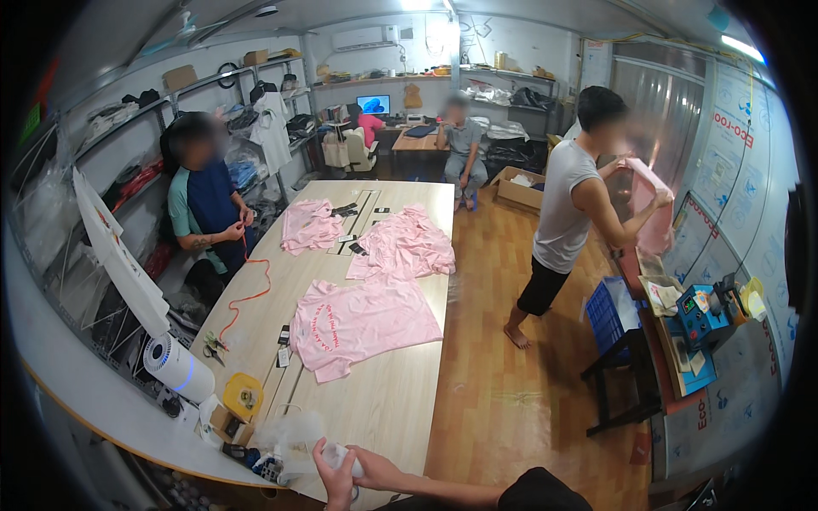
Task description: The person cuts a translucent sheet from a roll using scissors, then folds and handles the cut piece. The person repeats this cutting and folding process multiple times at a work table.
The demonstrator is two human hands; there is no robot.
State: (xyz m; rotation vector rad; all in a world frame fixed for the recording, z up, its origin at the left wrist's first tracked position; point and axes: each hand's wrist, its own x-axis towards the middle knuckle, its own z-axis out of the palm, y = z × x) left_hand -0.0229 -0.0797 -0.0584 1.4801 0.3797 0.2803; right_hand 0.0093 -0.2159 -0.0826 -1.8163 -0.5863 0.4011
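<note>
One small white object (344, 456) between the left hand (333, 470) and the right hand (373, 467)

In the head view, both hands meet at the near end of the long pale surface (383, 413). The left hand is curled around the small white object, its thumb and fingers partly bent; the right hand lies against the other side, but whether it grips cannot be told. Crumpled clear plastic (294, 430) is just beside the left hand. Near that stand a yellow bowl (244, 397) and a white cylinder (179, 368), with scissors (213, 352) beyond. Three pink garments (366, 328) lie farther up the surface, the nearest spread flat with red print. At the left edge, a co-worker (206, 204) holds a red cord (256, 295); at right, another person (567, 192) holds pink cloth (654, 209).
</note>
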